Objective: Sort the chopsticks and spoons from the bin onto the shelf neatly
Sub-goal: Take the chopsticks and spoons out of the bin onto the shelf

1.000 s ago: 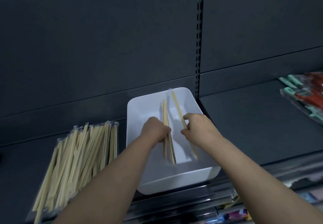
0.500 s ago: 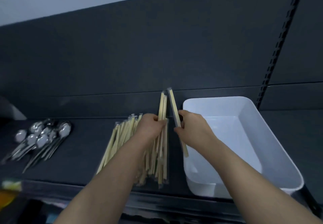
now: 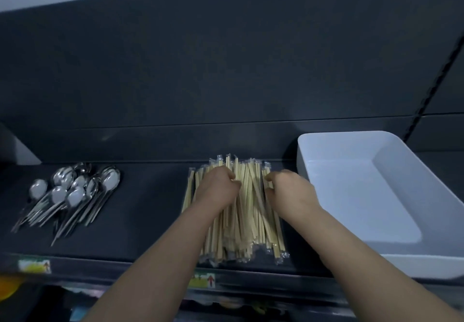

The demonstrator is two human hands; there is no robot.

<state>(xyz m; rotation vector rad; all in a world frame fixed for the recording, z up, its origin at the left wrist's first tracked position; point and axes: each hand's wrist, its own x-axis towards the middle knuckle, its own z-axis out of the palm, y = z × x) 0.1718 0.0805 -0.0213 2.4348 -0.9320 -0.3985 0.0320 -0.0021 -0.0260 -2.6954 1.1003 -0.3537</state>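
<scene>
I see the dark shelf [image 3: 150, 221] running across the view, with the white bin [image 3: 426, 264] on it at 3 o'clock. At centre lies the pile of wrapped chopsticks [image 3: 246, 221], pointing toward 12. The left hand [image 3: 216, 191] rests knuckles-up on the pile's 10 o'clock part, and the right hand [image 3: 291, 193] is at its 2 o'clock edge. Both have curled fingers, but I cannot tell whether either grips anything. The spoons [image 3: 75, 191] are heaped at 9 o'clock, well apart from the pile.

Dim, bluish light; soft motion blur throughout, wide-angle bending at the edges.
</scene>
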